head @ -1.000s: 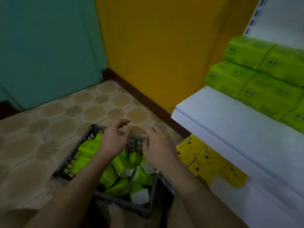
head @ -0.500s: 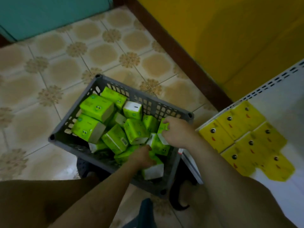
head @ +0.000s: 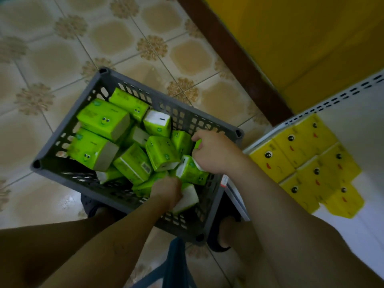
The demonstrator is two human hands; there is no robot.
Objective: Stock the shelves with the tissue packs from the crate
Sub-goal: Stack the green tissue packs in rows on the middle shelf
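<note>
Patterned beige floor (head: 187,55) tiles carry one grey slatted crate (head: 182,113) at near centre, with a yellow wall (head: 311,38) and a brown skirting board (head: 234,59) at far right. We list inside the crate a loose jumble of green tissue packs (head: 101,119), several showing cartoon eyes, some tipped on end. Our left hand (head: 166,191) is at the crate's near side, fingers curled round a white-ended pack (head: 188,197). Our right hand (head: 215,154) is at the crate's right wall, fingers clenched over a green pack (head: 198,144) that is mostly hidden beneath it. On the white shelf (head: 357,121) to the right, yellow packs (head: 301,142) lie flat, side by side and touching.
</note>
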